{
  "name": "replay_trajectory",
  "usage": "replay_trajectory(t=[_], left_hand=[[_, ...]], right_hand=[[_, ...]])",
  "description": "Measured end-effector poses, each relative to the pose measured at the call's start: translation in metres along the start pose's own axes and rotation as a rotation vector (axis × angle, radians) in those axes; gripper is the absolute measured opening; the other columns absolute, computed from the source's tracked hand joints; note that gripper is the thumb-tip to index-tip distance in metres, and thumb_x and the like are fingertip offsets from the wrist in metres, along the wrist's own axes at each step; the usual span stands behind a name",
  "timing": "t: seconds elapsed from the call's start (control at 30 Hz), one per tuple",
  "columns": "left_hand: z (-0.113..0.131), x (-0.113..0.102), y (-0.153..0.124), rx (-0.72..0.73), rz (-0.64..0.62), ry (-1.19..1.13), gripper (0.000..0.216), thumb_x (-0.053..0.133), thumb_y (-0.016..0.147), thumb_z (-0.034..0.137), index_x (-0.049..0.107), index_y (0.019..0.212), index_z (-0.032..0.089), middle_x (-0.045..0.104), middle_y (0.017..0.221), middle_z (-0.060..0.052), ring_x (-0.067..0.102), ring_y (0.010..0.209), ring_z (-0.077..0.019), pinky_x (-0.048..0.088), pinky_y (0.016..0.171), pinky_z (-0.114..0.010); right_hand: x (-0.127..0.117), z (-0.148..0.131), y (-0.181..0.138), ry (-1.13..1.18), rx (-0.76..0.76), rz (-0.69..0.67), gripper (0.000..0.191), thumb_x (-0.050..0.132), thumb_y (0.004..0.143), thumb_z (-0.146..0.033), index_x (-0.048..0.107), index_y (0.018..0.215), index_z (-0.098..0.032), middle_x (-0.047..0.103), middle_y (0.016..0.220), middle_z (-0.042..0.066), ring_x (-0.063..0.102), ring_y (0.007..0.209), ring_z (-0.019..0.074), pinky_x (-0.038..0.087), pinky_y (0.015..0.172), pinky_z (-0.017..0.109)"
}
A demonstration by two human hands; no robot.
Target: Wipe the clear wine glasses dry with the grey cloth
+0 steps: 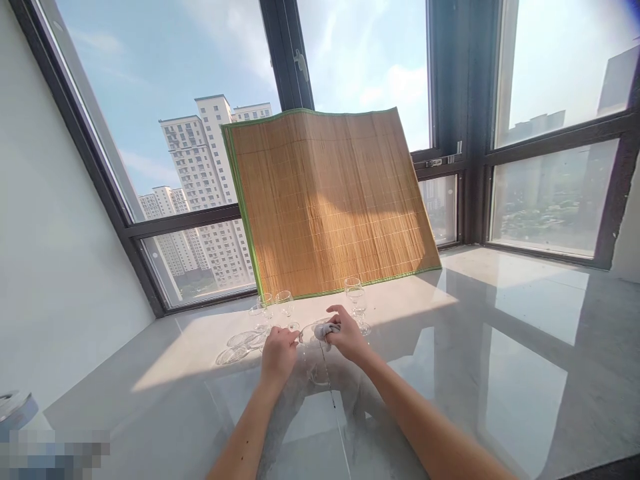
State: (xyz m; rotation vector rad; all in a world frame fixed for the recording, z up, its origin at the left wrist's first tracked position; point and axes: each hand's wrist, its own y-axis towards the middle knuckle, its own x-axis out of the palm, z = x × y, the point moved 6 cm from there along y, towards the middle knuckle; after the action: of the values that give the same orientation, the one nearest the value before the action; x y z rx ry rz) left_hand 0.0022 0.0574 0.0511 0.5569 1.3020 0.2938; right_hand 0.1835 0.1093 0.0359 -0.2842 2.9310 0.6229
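My left hand [280, 357] pinches the edge of a clear glass [307, 333], whose outline is faint against the shiny sill. From the other side, my right hand [347, 335] grips a bunched grey-white cloth [327, 330], which presses against the glass; my index finger is raised. Just behind my right hand stands a clear stemmed glass [355, 297]. Two more stemmed glasses, a front one [285, 305] and a farther-left one [261, 313], stand beyond my left hand. My fingers partly hide the glass between my hands.
A bamboo mat [330, 207] with green edging leans upright against the windows behind the glasses. The glossy grey sill [450, 360] carries bright reflections and shadows. A can-like container [17, 410] is at the lower left, partly out of frame. A white wall [60, 200] borders the left side.
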Motion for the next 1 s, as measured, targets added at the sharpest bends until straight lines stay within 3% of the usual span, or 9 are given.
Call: replay_trajectory(t=[0.2,0.33,0.47,0.63,0.87,1.0], left_hand=[[-0.016,0.005,-0.003,-0.197,-0.153,0.032,0.028,0.054,0.084,0.018,0.075,0.100,0.026,0.067,0.083,-0.005,0.055,0.096,-0.0233,0.038,0.077,-0.029],[-0.020,0.001,-0.004,-0.229,-0.120,0.065,0.031,0.052,0.083,0.015,0.076,0.100,0.026,0.067,0.084,-0.006,0.055,0.098,-0.0234,0.038,0.078,-0.030],[-0.012,-0.004,-0.004,-0.189,-0.052,0.073,0.032,0.051,0.084,0.012,0.075,0.101,0.024,0.065,0.081,-0.006,0.053,0.095,-0.0237,0.038,0.077,-0.030],[0.009,-0.006,-0.002,-0.068,-0.039,0.089,0.034,0.049,0.084,0.008,0.075,0.100,0.023,0.064,0.079,-0.006,0.051,0.091,-0.0228,0.038,0.079,-0.030],[0.014,-0.012,-0.003,-0.062,-0.020,0.147,0.035,0.046,0.085,0.010,0.076,0.097,0.024,0.065,0.081,-0.006,0.050,0.091,-0.0232,0.038,0.079,-0.032],[0.009,-0.005,-0.003,-0.082,-0.059,0.140,0.035,0.049,0.083,0.009,0.076,0.098,0.026,0.065,0.082,-0.006,0.050,0.093,-0.0235,0.037,0.081,-0.033]], right_hand=[[0.005,-0.008,-0.003,0.129,0.005,-0.180,0.050,0.061,0.061,-0.014,0.050,0.109,-0.023,0.063,0.082,-0.001,0.055,0.070,0.0156,0.042,0.064,0.028],[0.010,-0.013,-0.010,0.174,0.080,-0.223,0.042,0.057,0.070,-0.019,0.050,0.112,-0.022,0.064,0.088,0.001,0.056,0.071,0.0152,0.042,0.064,0.027],[0.007,-0.008,-0.009,0.165,0.173,-0.095,0.040,0.052,0.079,-0.029,0.044,0.118,-0.023,0.061,0.093,0.002,0.055,0.068,0.0140,0.042,0.061,0.026],[-0.008,0.004,-0.005,0.055,0.229,0.144,0.065,0.060,0.066,-0.024,0.032,0.125,-0.024,0.055,0.098,0.001,0.051,0.057,0.0104,0.041,0.053,0.023],[-0.005,0.021,-0.007,-0.027,0.388,0.053,0.056,0.063,0.062,-0.023,0.041,0.113,-0.025,0.050,0.064,-0.006,0.048,0.050,0.0146,0.035,0.048,0.025],[-0.004,0.017,-0.004,-0.056,0.283,0.068,0.052,0.061,0.058,-0.015,0.044,0.106,-0.025,0.048,0.065,-0.007,0.046,0.054,0.0130,0.034,0.052,0.024]])
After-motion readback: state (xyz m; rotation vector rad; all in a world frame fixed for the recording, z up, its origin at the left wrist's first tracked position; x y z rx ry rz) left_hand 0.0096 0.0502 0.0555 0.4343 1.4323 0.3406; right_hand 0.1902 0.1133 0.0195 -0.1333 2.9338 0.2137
